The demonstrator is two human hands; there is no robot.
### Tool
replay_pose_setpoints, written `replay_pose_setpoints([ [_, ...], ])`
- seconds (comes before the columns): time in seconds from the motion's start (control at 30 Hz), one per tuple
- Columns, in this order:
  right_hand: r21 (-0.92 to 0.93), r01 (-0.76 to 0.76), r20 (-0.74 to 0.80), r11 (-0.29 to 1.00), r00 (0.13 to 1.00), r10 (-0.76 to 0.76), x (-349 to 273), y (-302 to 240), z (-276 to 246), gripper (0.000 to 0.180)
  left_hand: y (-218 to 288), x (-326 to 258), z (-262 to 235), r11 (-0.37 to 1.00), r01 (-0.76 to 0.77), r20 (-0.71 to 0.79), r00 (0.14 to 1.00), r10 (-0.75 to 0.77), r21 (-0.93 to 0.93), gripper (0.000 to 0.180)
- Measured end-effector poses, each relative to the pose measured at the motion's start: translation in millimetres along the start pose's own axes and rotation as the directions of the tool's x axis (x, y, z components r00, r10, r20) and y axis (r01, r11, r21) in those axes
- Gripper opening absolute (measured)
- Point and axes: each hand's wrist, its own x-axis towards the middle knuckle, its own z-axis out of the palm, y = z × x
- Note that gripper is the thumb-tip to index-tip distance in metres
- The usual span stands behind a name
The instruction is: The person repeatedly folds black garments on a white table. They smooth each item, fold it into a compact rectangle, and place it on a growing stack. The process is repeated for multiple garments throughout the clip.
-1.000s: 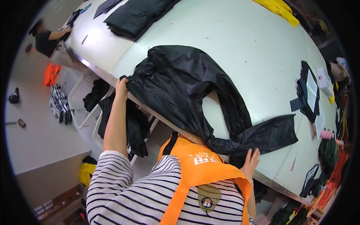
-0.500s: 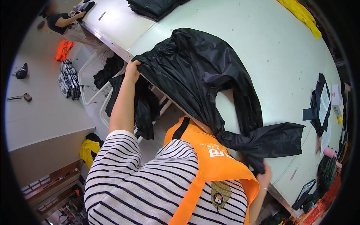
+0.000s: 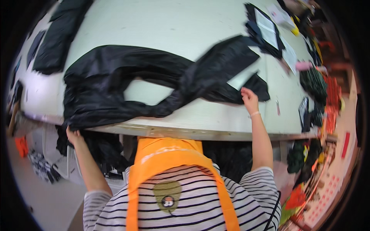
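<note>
A pair of shiny black trousers [image 3: 104, 73] lies along the near side of the white table, its legs crossing each other toward the right. At the waist end, by the table's front edge, my left hand [image 3: 73, 135] pinches the corner of the fabric. My right hand [image 3: 249, 98] is closed at the hem of one leg, fingers pressed together on the dark cloth. Between the legs a gap shows the bare tabletop [image 3: 148, 92]. The other leg's end lies farther back, near a dark folded garment.
Black folded garments [image 3: 58, 42] are stacked at the far left. At the back right lie a dark garment with white papers [image 3: 266, 29] and a white box [image 3: 280, 16]. A pink thread spool [image 3: 304, 66] stands near dark bundles. Dark cloth in baskets [image 3: 98, 148] sits below the table edge.
The view has swung to face the table squarely. My right hand has carried a trouser leg out to the right, stretching the trousers along the table; my left hand still holds the waist.
</note>
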Motion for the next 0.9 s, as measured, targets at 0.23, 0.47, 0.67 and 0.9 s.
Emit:
replay_pose_setpoints([
  [0.23, -0.454, -0.509, -0.555, 0.731, 0.804, 0.215, 5, 260, -186, 0.042, -50, -146, 23, 0.979, 0.100, 0.064, 0.992, -0.113, 0.178, 0.082],
  [0.47, -0.908, -0.418, -0.329, -0.006, 0.704, 0.629, 5, 258, -184, 0.023, -40, -246, 54, 0.958, 0.050, -0.077, 0.997, -0.029, 0.282, 0.071],
  [0.67, -0.200, -0.723, -0.571, 0.661, 0.634, 0.521, 32, 237, -174, 0.028, -51, -228, 79, 0.981, 0.103, -0.046, 0.994, -0.097, 0.166, 0.073],
  [0.9, 0.504, -0.226, -0.299, 0.834, 0.860, 0.414, 52, -98, -7, 0.033, -36, -192, 80, 0.979, 0.178, 0.123, 0.979, -0.165, -0.104, 0.036],
])
